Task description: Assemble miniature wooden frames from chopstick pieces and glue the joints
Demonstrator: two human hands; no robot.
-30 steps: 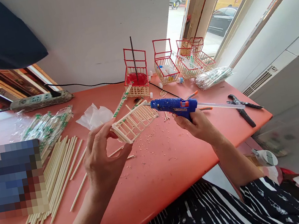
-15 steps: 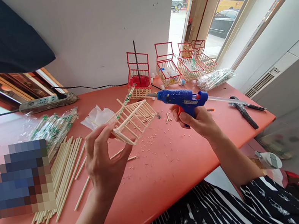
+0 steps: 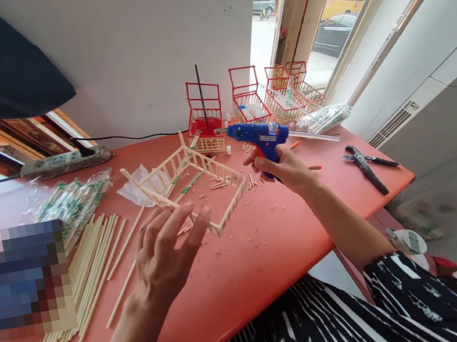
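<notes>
Between thumb and fingers, my left hand (image 3: 165, 250) holds a small open frame of glued wooden sticks (image 3: 214, 168) above the table. The frame is tilted, its hollow inside facing up, with short uprights along its sides. My right hand (image 3: 285, 167) is wrapped round the handle of a blue glue gun (image 3: 258, 133), whose nozzle points left, just beyond the frame and apart from it. A clear glue stick (image 3: 315, 135) juts from the gun's back. Under the frame lie short cut stick pieces and crumbs.
Long wooden sticks (image 3: 91, 272) lie at the left beside plastic-wrapped chopsticks (image 3: 76, 198). A power strip (image 3: 65, 162) runs along the wall. Red-trimmed stick baskets (image 3: 247, 94) stand at the back. Black-handled pliers (image 3: 367, 170) rest near the right edge of the orange table (image 3: 257, 284).
My left hand has turned the stick frame, so its hollow inside now shows from above. The glue gun has shifted slightly left and down, still in my right hand.
</notes>
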